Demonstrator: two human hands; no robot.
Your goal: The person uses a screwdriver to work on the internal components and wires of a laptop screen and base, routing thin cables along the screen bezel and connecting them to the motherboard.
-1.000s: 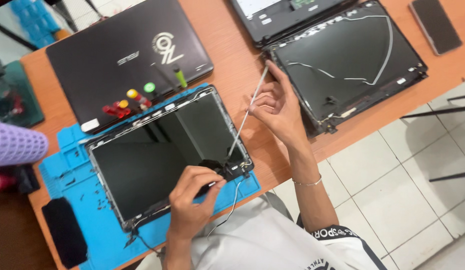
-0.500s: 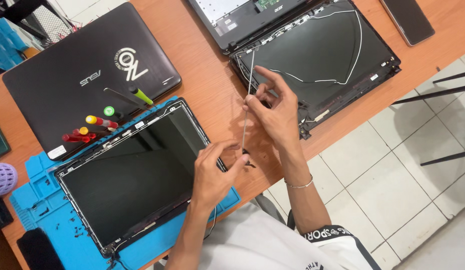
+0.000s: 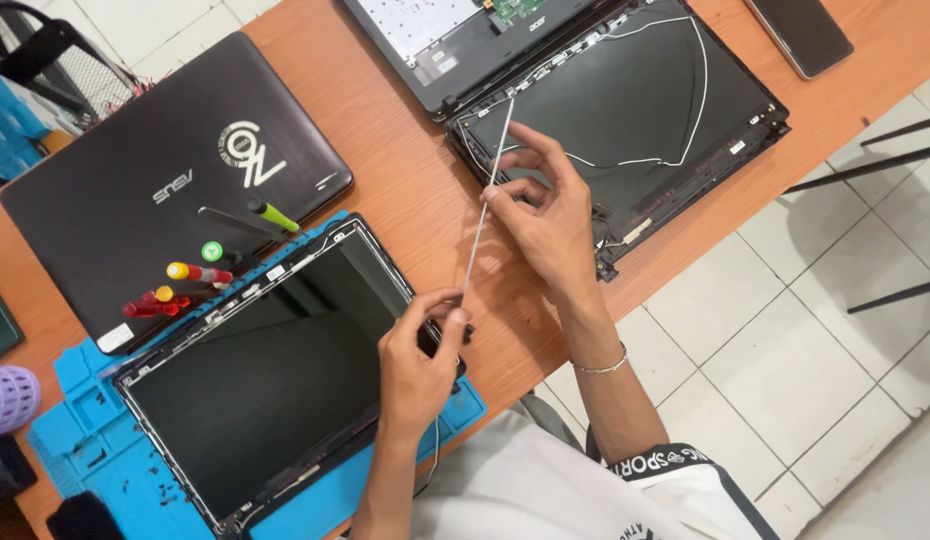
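1. Left hand [image 3: 417, 365]: fingertips pinched shut on lower end of thin strip [image 3: 483, 205], at near right corner of screen panel [image 3: 275, 370].
2. Right hand [image 3: 547, 215]: thumb and forefinger pinching strip mid-length, other fingers spread; above and right of panel corner.
3. Strip: slanted, upper end over open lid shell [image 3: 635, 110].
4. Panel: on blue mat [image 3: 80, 440], right edge near table [image 3: 415, 200] edge.
5. Screwdrivers [image 3: 200, 270]: on closed laptop [image 3: 175, 170], beyond panel.
6. Bare wood between panel and shell.

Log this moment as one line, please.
left hand: pinches lower end of thin silver metal strip | right hand: holds strip's middle | below: black laptop screen panel on blue mat
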